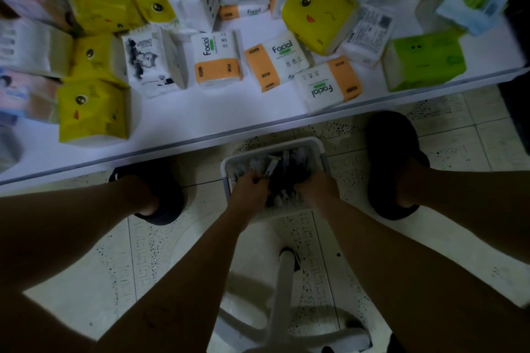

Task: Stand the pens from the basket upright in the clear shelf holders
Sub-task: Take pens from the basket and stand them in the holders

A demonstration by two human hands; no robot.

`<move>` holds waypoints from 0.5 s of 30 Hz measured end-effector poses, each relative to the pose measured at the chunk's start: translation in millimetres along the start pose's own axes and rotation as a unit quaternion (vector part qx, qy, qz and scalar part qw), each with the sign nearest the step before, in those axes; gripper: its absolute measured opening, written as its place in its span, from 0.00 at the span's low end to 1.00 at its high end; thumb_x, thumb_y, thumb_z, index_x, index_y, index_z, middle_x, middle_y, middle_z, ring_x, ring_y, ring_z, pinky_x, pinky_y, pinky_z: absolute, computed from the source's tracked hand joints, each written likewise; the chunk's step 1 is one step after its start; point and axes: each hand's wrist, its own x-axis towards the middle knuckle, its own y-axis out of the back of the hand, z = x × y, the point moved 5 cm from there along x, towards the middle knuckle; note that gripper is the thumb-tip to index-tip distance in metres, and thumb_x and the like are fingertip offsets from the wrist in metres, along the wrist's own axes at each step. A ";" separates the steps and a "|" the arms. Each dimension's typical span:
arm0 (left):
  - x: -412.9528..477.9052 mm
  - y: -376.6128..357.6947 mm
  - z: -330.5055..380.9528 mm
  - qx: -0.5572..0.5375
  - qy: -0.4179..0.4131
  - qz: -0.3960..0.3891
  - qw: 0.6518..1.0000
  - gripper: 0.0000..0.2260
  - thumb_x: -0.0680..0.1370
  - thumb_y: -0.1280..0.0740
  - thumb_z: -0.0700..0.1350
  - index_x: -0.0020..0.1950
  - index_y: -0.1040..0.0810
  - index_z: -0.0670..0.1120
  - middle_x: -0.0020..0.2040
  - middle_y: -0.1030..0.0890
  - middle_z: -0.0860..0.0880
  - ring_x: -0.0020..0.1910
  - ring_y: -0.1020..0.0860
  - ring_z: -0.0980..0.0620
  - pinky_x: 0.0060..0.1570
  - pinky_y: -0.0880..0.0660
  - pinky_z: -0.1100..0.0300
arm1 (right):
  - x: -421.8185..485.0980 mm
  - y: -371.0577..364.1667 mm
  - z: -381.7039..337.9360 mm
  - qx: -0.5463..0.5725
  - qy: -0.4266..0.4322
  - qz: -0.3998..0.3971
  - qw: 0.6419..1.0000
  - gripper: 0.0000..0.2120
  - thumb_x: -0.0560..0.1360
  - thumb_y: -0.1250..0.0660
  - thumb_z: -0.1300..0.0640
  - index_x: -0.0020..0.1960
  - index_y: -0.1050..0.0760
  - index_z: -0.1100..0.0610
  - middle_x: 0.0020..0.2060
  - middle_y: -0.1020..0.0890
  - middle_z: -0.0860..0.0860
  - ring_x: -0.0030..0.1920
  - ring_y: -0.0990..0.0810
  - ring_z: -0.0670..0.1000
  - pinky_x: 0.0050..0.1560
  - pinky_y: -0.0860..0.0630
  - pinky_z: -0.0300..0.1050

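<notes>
Pens (286,162) lay heaped in the white basket (274,143), which sat on the tiled floor (459,135) between your two dark slippers (387,149), just below the front edge of the white shelf (200,129). Your left hand (252,186) reached into the basket's near left side, fingers curled around a grey pen (271,169) that angled up toward the shelf. Your right hand (315,189) dug into the near right side, fingers bent down among the pens; whether it gripped any was hidden. Tissue packs (218,63), orange, yellow and green, crowded the shelf.
</notes>
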 end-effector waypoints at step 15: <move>-47.4 12.7 40.0 0.001 -0.085 0.052 0.995 0.10 0.82 0.43 0.40 0.60 0.26 0.42 0.51 0.21 0.39 0.42 0.23 0.44 0.37 0.25 0.56 | -71.9 13.7 -14.0 0.141 0.056 -0.024 0.988 0.09 0.78 0.43 0.65 0.52 0.26 0.57 0.50 0.21 0.59 0.49 0.21 0.59 0.46 0.25 0.51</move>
